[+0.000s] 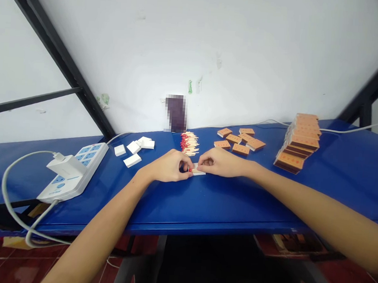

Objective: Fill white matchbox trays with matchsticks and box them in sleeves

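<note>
My left hand and my right hand meet on the blue table, both closed around a small white matchbox tray holding red-tipped matches. The left fingers pinch its red-tipped end, the right fingers grip its other end. Just behind the hands lies a pile of loose red-tipped matches.
Several white inner trays lie to the left, loose orange matchbox sleeves to the right, and a tall stack of orange boxes farther right. A white power strip with a plugged adapter and cable sits at the left edge. A white wall rises behind.
</note>
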A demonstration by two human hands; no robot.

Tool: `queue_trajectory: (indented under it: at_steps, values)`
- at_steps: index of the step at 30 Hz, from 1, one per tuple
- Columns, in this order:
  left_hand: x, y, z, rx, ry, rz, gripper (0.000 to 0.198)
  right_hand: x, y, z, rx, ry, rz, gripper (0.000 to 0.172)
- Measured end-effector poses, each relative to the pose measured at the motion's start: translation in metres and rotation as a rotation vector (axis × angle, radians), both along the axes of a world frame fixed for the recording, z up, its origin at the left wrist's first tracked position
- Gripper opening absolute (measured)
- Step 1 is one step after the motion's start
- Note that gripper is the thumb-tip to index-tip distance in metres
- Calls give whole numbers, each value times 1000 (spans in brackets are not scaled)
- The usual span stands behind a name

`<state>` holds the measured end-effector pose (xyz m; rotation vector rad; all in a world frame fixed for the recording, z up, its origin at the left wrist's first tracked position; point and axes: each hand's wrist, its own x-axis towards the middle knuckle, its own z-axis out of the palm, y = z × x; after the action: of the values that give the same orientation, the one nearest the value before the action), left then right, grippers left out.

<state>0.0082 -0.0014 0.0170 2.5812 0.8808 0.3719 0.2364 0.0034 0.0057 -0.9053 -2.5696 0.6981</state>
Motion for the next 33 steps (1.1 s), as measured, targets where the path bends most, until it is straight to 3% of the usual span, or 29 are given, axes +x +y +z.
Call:
queue_trajectory:
  at_steps: [7,20,29,33]
  values:
    - [1,0,-1,26,2,4,16,-1,0,-1,-1,0,-25,34]
    - [0,2,-4,111,37,17,20,0,1,-1,-13,-14,-32,30]
    - [-1,3,-6,152,59,42,21,-1,3,-2,-14,-3,-36,18]
    - [-1,3,-6,143,41,43,17,-1,3,-2,-1,8,-41,22]
